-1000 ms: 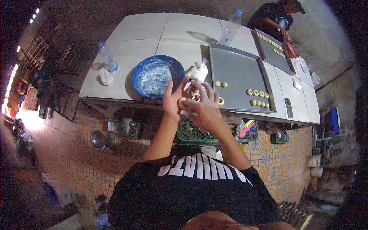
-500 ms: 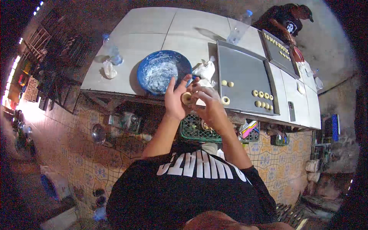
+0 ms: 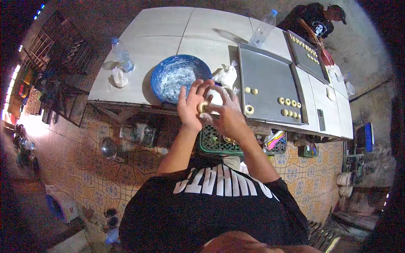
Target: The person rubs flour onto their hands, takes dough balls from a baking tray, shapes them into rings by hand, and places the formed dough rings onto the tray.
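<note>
A small pale dough ring [image 3: 202, 107] rests against the palm of my left hand [image 3: 190, 109], whose fingers are stretched out and spread. My right hand [image 3: 228, 114] pinches the ring from the right with thumb and index finger; its other fingers are extended. Both hands are above the table's near edge. Just behind them stands a blue basin [image 3: 179, 63] dusted with white powder. To the right lies a large metal tray [image 3: 270, 76] with several dough balls [image 3: 251, 90] and dough rings [image 3: 249, 109] on it.
White plastic bags [image 3: 225, 76] lie beside the basin. Clear bottles [image 3: 123, 57] stand left and far right on the tiled table [image 3: 160, 25]. A second tray [image 3: 306, 55] of dough is near another person [image 3: 306, 19]. Below the edge is a green crate [image 3: 217, 145]; a phone [image 3: 321, 120] lies right.
My right hand has turned, and its thumb and finger now close on the dough ring. The ring has shifted slightly left and tilted more edge-on. My left hand has barely moved.
</note>
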Action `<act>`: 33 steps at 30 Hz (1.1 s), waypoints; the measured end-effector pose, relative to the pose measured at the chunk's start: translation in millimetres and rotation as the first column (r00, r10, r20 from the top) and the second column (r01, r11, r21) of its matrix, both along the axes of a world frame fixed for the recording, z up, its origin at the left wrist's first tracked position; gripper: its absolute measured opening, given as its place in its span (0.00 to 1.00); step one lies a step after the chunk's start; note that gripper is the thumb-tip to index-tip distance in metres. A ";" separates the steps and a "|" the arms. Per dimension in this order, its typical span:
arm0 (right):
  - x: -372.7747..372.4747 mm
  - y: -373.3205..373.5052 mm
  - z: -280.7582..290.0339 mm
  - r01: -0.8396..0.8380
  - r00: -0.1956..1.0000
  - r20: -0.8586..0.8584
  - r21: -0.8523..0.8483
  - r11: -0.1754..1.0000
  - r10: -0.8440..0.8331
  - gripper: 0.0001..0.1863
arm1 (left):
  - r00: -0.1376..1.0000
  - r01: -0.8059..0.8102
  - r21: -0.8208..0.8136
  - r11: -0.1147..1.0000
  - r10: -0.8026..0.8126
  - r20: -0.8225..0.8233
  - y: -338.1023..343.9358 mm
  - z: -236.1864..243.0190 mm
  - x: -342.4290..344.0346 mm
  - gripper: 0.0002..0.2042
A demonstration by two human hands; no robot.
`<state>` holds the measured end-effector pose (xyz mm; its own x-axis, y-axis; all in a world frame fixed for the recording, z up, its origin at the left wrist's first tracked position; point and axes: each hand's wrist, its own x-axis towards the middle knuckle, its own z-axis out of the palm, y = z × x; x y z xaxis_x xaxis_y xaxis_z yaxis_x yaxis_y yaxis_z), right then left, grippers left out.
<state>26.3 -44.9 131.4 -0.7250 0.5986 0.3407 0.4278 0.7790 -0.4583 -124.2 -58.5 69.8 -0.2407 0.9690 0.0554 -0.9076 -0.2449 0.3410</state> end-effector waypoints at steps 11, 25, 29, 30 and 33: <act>12.2 8.1 15.5 -0.130 0.979 0.163 0.064 0.989 0.119 0.24 | 0.918 0.282 0.066 0.957 -0.289 0.273 -13.2 0.6 4.9 0.34; 30.0 6.0 34.7 -0.180 0.954 0.262 0.123 0.976 0.143 0.32 | 0.938 0.280 -0.187 0.942 -0.227 0.262 -29.2 15.9 24.0 0.41; 33.4 4.9 34.1 -0.177 0.959 0.243 0.124 0.976 0.143 0.29 | 0.868 0.392 0.124 0.912 -0.411 0.277 -27.4 1.2 22.9 0.43; 35.0 5.9 34.1 -0.130 0.962 0.255 0.130 0.983 0.093 0.28 | 0.896 0.397 -0.005 0.918 -0.386 0.221 -26.4 -2.5 22.1 0.43; 37.4 5.3 31.5 -0.213 0.953 0.237 0.084 0.973 0.188 0.26 | 0.806 0.439 0.164 0.883 -0.468 0.363 -18.8 -8.9 21.1 0.44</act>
